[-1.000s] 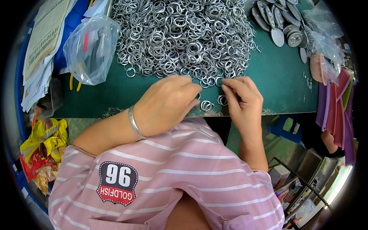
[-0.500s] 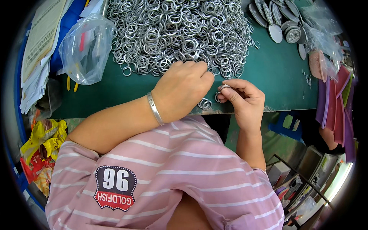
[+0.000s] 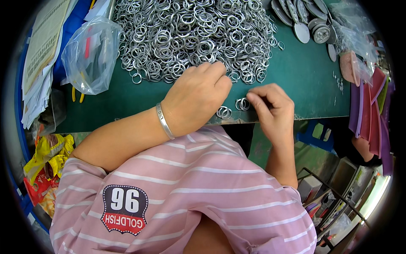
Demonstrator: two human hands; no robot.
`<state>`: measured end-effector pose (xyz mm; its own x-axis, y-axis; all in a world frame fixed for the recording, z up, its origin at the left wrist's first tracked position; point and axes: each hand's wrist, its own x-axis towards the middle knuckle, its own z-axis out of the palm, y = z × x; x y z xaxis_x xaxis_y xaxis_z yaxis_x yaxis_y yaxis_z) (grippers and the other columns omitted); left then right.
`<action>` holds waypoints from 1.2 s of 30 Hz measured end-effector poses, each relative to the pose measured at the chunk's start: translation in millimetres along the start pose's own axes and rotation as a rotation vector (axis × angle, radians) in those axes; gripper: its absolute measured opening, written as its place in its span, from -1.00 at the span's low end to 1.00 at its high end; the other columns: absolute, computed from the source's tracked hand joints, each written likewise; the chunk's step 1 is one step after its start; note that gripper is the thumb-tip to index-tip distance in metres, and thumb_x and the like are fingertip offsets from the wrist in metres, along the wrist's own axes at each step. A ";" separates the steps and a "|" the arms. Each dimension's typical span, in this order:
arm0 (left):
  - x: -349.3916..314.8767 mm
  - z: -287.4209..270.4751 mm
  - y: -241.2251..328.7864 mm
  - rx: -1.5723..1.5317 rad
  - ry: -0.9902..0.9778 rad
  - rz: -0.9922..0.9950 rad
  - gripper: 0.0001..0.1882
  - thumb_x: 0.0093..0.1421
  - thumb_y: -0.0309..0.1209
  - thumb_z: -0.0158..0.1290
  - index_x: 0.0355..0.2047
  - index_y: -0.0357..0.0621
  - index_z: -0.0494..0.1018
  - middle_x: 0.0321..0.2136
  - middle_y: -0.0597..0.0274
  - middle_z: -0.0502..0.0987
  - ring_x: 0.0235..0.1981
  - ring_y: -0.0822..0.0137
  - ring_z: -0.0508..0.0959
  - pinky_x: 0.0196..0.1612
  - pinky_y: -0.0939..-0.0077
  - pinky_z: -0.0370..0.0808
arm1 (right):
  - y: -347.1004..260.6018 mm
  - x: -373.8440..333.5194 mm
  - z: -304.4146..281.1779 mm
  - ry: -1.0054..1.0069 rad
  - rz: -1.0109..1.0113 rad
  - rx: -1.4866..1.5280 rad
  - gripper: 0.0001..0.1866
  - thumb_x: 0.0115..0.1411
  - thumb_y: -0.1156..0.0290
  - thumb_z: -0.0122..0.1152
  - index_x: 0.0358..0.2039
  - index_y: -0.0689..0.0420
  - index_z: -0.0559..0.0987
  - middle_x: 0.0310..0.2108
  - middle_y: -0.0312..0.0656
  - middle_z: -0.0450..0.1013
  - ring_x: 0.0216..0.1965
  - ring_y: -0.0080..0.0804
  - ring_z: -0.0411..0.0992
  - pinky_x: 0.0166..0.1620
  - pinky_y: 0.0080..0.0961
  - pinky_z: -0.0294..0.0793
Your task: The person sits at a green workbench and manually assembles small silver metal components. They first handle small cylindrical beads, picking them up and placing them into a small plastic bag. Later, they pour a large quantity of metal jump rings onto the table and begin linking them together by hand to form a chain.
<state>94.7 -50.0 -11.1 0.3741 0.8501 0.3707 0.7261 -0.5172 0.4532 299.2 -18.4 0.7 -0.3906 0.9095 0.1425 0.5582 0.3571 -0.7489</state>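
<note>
Both Hands Working Beside the Ring Pile

You are holding both hands above the green desk, at the near side of a large pile of silver metal rings. Your left hand, with a silver bangle circling its wrist, is covering part of the pile's near edge. Its back is facing up and hiding the fingertips, so I cannot tell whether its fingers are standing apart or clamping a ring.

Your right hand is hovering to the near right of the pile. Its fingers are bending with their tips close together, just beside a small cluster of loose rings; I cannot tell whether they are pinching one. A second ring cluster is lying farther out from the pile's near edge.

Left of the pile, a clear plastic bag is resting, and a stack of papers is lying farther left. Right of the pile, grey metal discs are lying heaped, and a pink container is sitting farther right.
</note>
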 end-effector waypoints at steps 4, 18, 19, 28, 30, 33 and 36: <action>2.1 3.0 3.8 0.042 -0.065 -0.021 -0.89 0.02 -0.52 -0.01 -0.39 -0.21 0.39 -0.40 0.14 0.38 -0.36 0.16 0.44 -0.32 0.34 0.38 | -0.7 10.9 20.7 0.201 0.085 -0.111 -0.86 -0.04 0.51 0.34 -0.49 0.23 0.53 -0.54 -0.15 0.41 -0.55 -0.33 0.40 -0.46 -0.47 0.39; 1.4 -2.0 -4.8 -0.038 0.134 0.018 -0.86 -0.04 -0.61 0.12 -0.46 -0.29 0.37 -0.34 0.07 0.49 -0.35 0.09 0.51 -0.28 0.37 0.49 | 11.9 4.3 4.6 0.265 -0.090 -0.025 -0.79 -0.03 0.73 0.20 -0.34 0.25 0.60 -0.43 -0.15 0.47 -0.41 -0.41 0.46 -0.33 -0.57 0.44; 2.0 -1.3 -4.9 -0.030 0.159 0.019 -0.86 -0.04 -0.61 0.12 -0.46 -0.28 0.37 -0.34 0.07 0.50 -0.35 0.10 0.52 -0.28 0.37 0.49 | 11.3 2.7 4.7 0.246 -0.098 -0.023 -0.77 -0.04 0.74 0.19 -0.33 0.24 0.60 -0.41 -0.15 0.47 -0.39 -0.40 0.45 -0.32 -0.57 0.44; 0.3 -12.9 0.1 -0.300 0.146 -0.113 -0.84 -0.08 -0.62 0.16 -0.47 -0.25 0.42 -0.34 0.10 0.56 -0.35 0.17 0.57 -0.32 0.47 0.51 | 6.0 -13.9 13.2 0.271 -0.015 0.253 -0.40 -0.03 0.72 0.22 0.08 0.25 0.33 -0.42 -0.21 0.50 -0.37 -0.56 0.46 -0.32 -0.67 0.44; 0.3 -13.1 3.8 -0.320 0.148 -0.093 -0.82 -0.10 -0.62 0.18 -0.46 -0.23 0.43 -0.35 0.12 0.55 -0.34 0.17 0.56 -0.31 0.46 0.50 | 7.7 -16.3 11.7 0.285 -0.038 0.306 -0.36 -0.04 0.72 0.25 0.10 0.24 0.29 -0.44 -0.21 0.52 -0.39 -0.55 0.48 -0.36 -0.67 0.44; -3.0 -13.3 8.6 -0.308 0.152 -0.032 -0.79 -0.13 -0.61 0.21 -0.45 -0.20 0.45 -0.36 0.14 0.55 -0.33 0.18 0.55 -0.29 0.42 0.48 | 5.7 -19.3 9.0 0.305 0.036 0.489 -0.51 -0.06 0.71 0.26 -0.05 0.27 0.44 -0.44 -0.20 0.53 -0.40 -0.54 0.48 -0.36 -0.65 0.44; -11.5 -7.3 11.6 -0.310 0.116 0.042 -0.79 -0.15 -0.59 0.23 -0.46 -0.17 0.46 -0.35 0.17 0.53 -0.37 0.17 0.51 -0.28 0.37 0.43 | 15.2 -20.9 -1.5 0.159 -0.092 0.303 -0.73 -0.07 0.71 0.26 -0.28 0.27 0.57 -0.43 -0.18 0.52 -0.42 -0.48 0.47 -0.37 -0.62 0.43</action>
<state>94.6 -66.4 -4.2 0.3188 0.8194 0.4763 0.4943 -0.5725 0.6541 317.0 -31.6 -12.7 -0.2969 0.9069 0.2991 0.2741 0.3810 -0.8830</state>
